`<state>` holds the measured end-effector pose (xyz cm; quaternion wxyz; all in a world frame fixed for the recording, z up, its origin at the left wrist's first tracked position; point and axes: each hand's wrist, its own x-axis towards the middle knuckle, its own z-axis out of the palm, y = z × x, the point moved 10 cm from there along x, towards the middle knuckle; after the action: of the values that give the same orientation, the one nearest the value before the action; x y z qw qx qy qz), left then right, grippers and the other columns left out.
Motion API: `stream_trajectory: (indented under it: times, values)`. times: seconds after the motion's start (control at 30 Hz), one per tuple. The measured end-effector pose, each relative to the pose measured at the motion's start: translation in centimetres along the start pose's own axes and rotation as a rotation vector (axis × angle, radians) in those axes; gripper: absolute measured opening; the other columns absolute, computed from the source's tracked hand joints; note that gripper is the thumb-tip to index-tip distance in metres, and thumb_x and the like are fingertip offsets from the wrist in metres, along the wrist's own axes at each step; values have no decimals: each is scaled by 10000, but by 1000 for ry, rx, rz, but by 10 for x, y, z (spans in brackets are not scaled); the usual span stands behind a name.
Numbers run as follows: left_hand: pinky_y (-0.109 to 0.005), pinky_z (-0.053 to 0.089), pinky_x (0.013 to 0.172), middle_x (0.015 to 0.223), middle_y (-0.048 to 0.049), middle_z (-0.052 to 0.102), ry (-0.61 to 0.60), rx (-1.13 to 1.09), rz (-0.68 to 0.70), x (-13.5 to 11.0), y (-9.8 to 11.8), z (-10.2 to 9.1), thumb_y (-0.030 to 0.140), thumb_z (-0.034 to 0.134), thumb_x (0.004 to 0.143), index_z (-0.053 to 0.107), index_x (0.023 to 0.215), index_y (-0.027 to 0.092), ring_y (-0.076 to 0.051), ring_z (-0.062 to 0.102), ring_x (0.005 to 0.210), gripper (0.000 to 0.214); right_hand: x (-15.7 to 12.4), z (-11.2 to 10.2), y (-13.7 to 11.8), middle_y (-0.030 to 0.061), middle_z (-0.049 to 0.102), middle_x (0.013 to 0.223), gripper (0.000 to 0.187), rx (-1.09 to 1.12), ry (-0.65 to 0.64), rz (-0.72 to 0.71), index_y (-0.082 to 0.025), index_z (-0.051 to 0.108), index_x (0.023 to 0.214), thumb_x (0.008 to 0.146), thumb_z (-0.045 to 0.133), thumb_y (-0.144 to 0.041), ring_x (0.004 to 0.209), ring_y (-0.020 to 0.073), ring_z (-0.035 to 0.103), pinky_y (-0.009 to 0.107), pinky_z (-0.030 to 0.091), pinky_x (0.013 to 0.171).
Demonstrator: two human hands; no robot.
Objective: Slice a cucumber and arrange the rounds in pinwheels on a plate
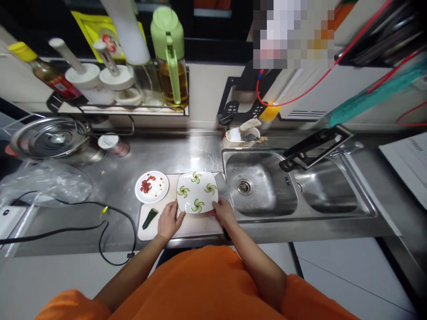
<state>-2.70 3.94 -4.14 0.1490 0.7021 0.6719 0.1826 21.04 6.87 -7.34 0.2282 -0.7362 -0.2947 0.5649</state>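
Observation:
Both my hands are at a square white plate (197, 192) over the cutting board (196, 226). Several pinwheels of green cucumber slices (183, 191) with small red centres lie on it. My left hand (169, 221) grips its lower left edge, and my right hand (223, 211) has the lower right edge, fingers partly hidden underneath. Left of my left hand lies a dark green cucumber piece (150, 218). Above that sits a round white plate (163, 190) with chopped red bits (146, 186). A knife's grey blade (222, 183) shows beside the square plate, its handle mostly hidden by my right hand.
On the right is a double sink (260, 215) with a black faucet (300, 151). A caddy (242, 138) stands behind it. At left are a lidded pot (56, 140), a small jar (114, 145), a plastic bag (46, 183) and a black cable (116, 209). Bottles line the rack (133, 110).

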Motion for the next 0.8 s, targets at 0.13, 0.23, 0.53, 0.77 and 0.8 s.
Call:
stream_trajectory:
  times: [0.13, 0.23, 0.53, 0.77, 0.8]
  values:
    - [-360, 489, 851, 1123, -129, 556, 3, -5, -2, 0, 0, -1, 458, 445, 870, 385, 1365, 164, -243, 553, 1027, 579, 2, 3, 1, 32, 655, 711, 153, 31, -38, 28, -175, 526, 918, 781, 486, -230, 531, 146, 635, 220, 475, 464]
    - [-356, 491, 852, 1129, -131, 551, 6, -11, -7, 0, 0, -1, 457, 438, 873, 383, 1367, 160, -242, 553, 1030, 579, 4, 4, 0, 42, 657, 687, 159, 35, -55, 36, -164, 537, 904, 776, 507, -254, 510, 159, 633, 224, 457, 433]
    - [-361, 492, 867, 1164, -136, 526, -2, -42, -15, -1, -1, -2, 443, 432, 874, 381, 1365, 164, -240, 540, 1057, 567, 8, 13, -2, -19, 628, 569, 165, 232, -158, 85, -189, 561, 899, 736, 547, -213, 405, 126, 572, 178, 362, 337]
    - [-345, 503, 859, 1188, -133, 505, 34, -72, -65, -3, -6, -6, 330, 359, 905, 367, 1380, 160, -216, 547, 1046, 504, 9, 11, -4, -29, 615, 542, 147, 280, -180, 90, -186, 574, 876, 731, 553, -200, 375, 98, 541, 147, 322, 307]
    - [-345, 502, 862, 1186, -133, 505, 40, -75, -66, -3, -6, -6, 322, 360, 904, 371, 1376, 157, -216, 545, 1049, 500, 8, 11, -4, -30, 614, 540, 151, 292, -183, 92, -185, 575, 879, 730, 553, -196, 371, 96, 537, 147, 324, 307]
